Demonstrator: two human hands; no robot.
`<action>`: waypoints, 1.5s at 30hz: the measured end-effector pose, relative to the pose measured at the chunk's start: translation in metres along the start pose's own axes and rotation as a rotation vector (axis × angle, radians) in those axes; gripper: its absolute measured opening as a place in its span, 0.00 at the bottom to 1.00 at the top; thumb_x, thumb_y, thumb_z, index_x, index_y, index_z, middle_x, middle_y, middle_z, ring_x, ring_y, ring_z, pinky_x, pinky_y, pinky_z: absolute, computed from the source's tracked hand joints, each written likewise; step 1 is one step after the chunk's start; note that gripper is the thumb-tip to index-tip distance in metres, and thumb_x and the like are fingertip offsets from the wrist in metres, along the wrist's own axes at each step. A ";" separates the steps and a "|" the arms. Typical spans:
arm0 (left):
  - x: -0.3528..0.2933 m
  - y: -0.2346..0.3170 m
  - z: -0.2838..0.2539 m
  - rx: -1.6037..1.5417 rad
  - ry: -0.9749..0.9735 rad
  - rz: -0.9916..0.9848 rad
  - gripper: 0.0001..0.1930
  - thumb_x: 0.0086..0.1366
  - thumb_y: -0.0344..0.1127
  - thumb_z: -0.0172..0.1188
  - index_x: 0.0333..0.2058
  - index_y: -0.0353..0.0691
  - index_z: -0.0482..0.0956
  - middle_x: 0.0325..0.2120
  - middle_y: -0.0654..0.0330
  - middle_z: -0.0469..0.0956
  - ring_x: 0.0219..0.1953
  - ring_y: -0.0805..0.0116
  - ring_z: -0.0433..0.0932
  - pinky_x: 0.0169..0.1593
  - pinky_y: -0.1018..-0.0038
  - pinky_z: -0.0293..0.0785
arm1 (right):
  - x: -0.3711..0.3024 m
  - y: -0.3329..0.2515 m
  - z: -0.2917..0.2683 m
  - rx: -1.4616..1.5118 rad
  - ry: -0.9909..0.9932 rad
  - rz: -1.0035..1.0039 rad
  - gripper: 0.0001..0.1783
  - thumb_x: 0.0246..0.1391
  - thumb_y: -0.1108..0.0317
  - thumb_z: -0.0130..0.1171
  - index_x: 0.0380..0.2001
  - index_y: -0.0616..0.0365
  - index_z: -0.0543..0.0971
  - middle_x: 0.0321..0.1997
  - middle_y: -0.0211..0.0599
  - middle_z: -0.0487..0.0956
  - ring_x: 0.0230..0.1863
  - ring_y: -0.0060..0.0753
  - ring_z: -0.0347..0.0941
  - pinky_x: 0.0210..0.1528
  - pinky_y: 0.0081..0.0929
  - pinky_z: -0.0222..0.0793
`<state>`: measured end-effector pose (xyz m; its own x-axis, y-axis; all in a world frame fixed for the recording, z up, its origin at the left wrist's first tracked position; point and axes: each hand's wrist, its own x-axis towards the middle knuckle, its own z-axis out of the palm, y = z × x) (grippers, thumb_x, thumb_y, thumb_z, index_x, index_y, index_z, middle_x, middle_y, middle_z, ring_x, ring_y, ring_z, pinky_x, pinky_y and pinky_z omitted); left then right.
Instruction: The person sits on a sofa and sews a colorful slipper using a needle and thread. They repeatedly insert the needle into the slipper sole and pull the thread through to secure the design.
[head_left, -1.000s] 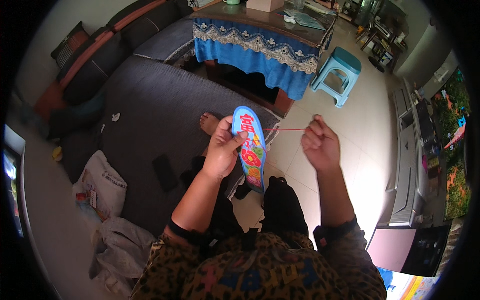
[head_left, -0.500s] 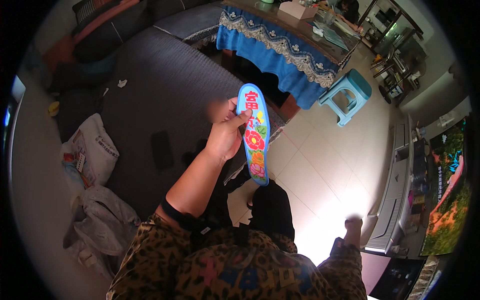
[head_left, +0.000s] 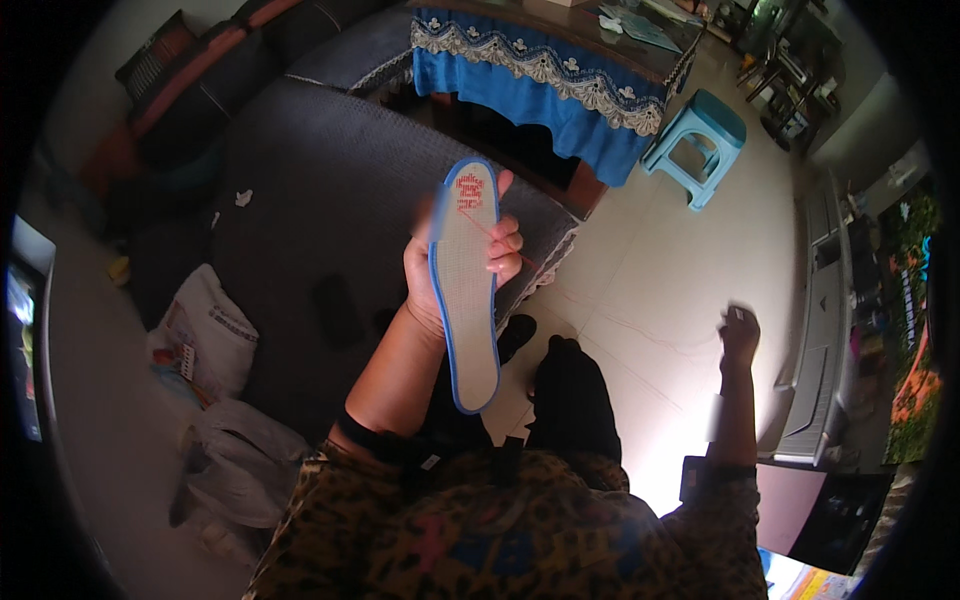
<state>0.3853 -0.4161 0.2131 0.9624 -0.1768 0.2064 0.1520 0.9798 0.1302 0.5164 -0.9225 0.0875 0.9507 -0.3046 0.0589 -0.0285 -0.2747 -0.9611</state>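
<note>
My left hand (head_left: 420,265) grips an embroidered insole (head_left: 465,290), its thumb side hidden by blur and its fingers curled round the right edge. The insole's pale back faces up, edged in blue, with red stitches (head_left: 469,190) near the toe end. From those stitches a red thread (head_left: 515,253) runs down to the right, toward my right hand (head_left: 739,335). That hand is held far out to the right over the floor, fingers closed in a pinch and slightly smeared. The thread grows too faint to follow all the way, and no needle can be made out.
A dark padded sofa (head_left: 290,170) spreads on the left, with a white bag (head_left: 215,335) beside it. Ahead is a table with a blue lace-trimmed cloth (head_left: 540,105). A light-blue plastic stool (head_left: 698,145) stands right of it. A grey cabinet (head_left: 812,385) lines the right side.
The insole has been turned from its flowered, coloured face to its pale back. My right hand has moved up and outward, away from my body. The view has shifted slightly.
</note>
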 end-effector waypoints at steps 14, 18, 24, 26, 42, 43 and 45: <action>-0.003 -0.015 -0.005 -0.052 -0.186 -0.032 0.39 0.64 0.59 0.42 0.66 0.38 0.58 0.70 0.47 0.48 0.59 0.49 0.67 0.60 0.56 0.66 | -0.203 -0.276 0.232 -0.071 -0.535 -1.079 0.08 0.57 0.74 0.55 0.41 0.61 0.73 0.26 0.44 0.79 0.25 0.44 0.78 0.26 0.34 0.73; -0.005 -0.013 -0.011 -0.038 -0.133 0.021 0.36 0.61 0.55 0.48 0.62 0.36 0.64 0.68 0.44 0.53 0.61 0.51 0.68 0.64 0.59 0.64 | -0.207 -0.275 0.239 -0.138 -0.505 -1.168 0.10 0.53 0.79 0.56 0.40 0.62 0.73 0.25 0.44 0.78 0.22 0.43 0.77 0.24 0.34 0.71; -0.006 -0.014 -0.011 0.009 -0.078 0.045 0.36 0.56 0.52 0.52 0.60 0.35 0.67 0.68 0.44 0.53 0.57 0.54 0.71 0.61 0.62 0.67 | -0.206 -0.275 0.238 -0.174 -0.523 -1.228 0.11 0.51 0.79 0.58 0.39 0.65 0.73 0.25 0.45 0.78 0.22 0.43 0.77 0.24 0.33 0.71; -0.006 -0.015 -0.010 0.021 -0.081 0.052 0.37 0.55 0.52 0.52 0.60 0.35 0.67 0.68 0.43 0.53 0.57 0.54 0.71 0.61 0.62 0.67 | -0.206 -0.275 0.237 -0.190 -0.535 -1.233 0.12 0.50 0.80 0.59 0.39 0.65 0.74 0.26 0.45 0.79 0.23 0.43 0.77 0.24 0.33 0.72; -0.006 -0.017 -0.007 0.236 -0.040 0.070 0.41 0.57 0.55 0.52 0.64 0.33 0.60 0.67 0.43 0.55 0.58 0.54 0.71 0.61 0.62 0.67 | -0.206 -0.277 0.233 -0.260 -0.505 -1.244 0.09 0.49 0.73 0.59 0.33 0.60 0.70 0.21 0.40 0.75 0.24 0.38 0.77 0.25 0.31 0.72; -0.007 -0.018 -0.005 0.327 0.027 0.103 0.42 0.59 0.56 0.52 0.64 0.32 0.59 0.66 0.43 0.56 0.56 0.54 0.71 0.60 0.62 0.69 | -0.206 -0.277 0.231 -0.271 -0.520 -1.223 0.09 0.50 0.73 0.59 0.33 0.61 0.71 0.22 0.40 0.76 0.24 0.38 0.77 0.26 0.31 0.72; -0.008 -0.019 -0.002 0.581 0.110 0.118 0.43 0.57 0.57 0.54 0.65 0.33 0.57 0.66 0.44 0.57 0.57 0.55 0.71 0.60 0.63 0.68 | -0.203 -0.276 0.228 -0.291 -0.553 -1.164 0.08 0.51 0.74 0.58 0.34 0.62 0.72 0.24 0.42 0.77 0.25 0.40 0.78 0.27 0.31 0.73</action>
<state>0.3754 -0.4335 0.2072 0.9876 -0.0293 0.1543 -0.0751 0.7748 0.6277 0.4014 -0.5769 0.2792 0.4620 0.6326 0.6216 0.8869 -0.3266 -0.3268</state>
